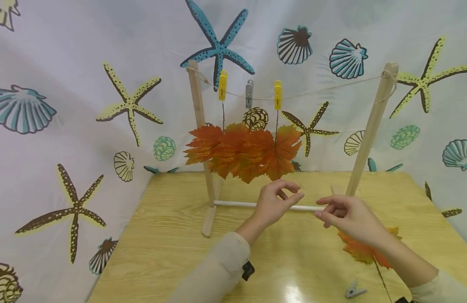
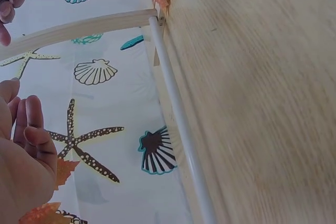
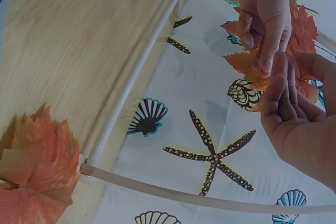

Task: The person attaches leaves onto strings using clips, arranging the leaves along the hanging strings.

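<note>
While both hands hovered above the table (image 1: 173, 235), neither held anything. The left hand (image 1: 273, 204) was raised just below the hanging leaves (image 1: 242, 151), its fingers loosely curled with thumb and forefinger near each other but pinching nothing visible. The right hand (image 1: 348, 216) sat just beside it, fingers relaxed and slightly bent, also holding nothing. Both hands were in front of the white rod (image 1: 237, 204) that formed the base bar of a wooden stand (image 1: 371, 122). A string (image 1: 332, 87) ran between the stand's two uprights and carried two yellow pegs (image 1: 222, 85) and one grey peg (image 1: 249, 94). The orange leaves hung by their stems, the outer two plainly from the yellow pegs, overlapping one another. One loose orange leaf (image 1: 364, 250) lay flat on the table, partly under the right forearm, well apart from the hung leaves. A spare grey peg (image 1: 354, 289) lay on the table near the front edge, just beside the loose leaf's stem. A curtain printed with shells and starfish (image 1: 86, 126) stood behind the table.
</note>
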Tool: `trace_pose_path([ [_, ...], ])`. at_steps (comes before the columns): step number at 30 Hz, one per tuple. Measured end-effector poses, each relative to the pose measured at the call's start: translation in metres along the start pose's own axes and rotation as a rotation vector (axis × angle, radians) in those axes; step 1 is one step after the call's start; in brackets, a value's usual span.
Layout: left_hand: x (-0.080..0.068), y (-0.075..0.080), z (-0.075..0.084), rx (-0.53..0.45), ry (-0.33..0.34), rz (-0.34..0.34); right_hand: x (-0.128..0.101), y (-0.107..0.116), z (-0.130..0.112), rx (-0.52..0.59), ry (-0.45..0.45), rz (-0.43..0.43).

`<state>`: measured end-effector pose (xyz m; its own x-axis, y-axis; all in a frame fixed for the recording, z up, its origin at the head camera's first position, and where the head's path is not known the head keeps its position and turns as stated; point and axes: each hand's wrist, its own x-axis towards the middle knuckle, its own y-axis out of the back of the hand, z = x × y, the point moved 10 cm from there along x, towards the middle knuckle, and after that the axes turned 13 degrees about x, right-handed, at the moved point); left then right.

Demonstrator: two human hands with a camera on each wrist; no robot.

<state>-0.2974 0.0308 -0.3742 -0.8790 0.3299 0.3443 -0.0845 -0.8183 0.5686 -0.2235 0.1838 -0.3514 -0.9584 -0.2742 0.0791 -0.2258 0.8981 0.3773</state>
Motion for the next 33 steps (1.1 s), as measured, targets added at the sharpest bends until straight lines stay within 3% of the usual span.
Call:
trace_pose_path([
  [5, -0.002, -0.011, 0.001, -0.008, 0.010, -0.031, -0.006, 0.004, 0.006, -0.011, 0.001, -0.003],
  [10, -0.003, -0.023, 0.004, -0.001, -0.021, -0.059, -0.011, 0.005, 0.014, -0.037, 0.001, -0.008],
  [17, -0.009, -0.051, -0.002, -0.006, -0.020, -0.135, -0.022, -0.001, 0.032, -0.029, -0.047, -0.022],
  [26, -0.015, -0.072, -0.002, 0.022, -0.043, -0.212, -0.034, -0.001, 0.045, -0.019, -0.039, -0.033],
  [33, -0.019, -0.086, -0.008, 0.044, -0.011, -0.281, -0.042, -0.001, 0.056, 0.000, -0.063, -0.038],
])
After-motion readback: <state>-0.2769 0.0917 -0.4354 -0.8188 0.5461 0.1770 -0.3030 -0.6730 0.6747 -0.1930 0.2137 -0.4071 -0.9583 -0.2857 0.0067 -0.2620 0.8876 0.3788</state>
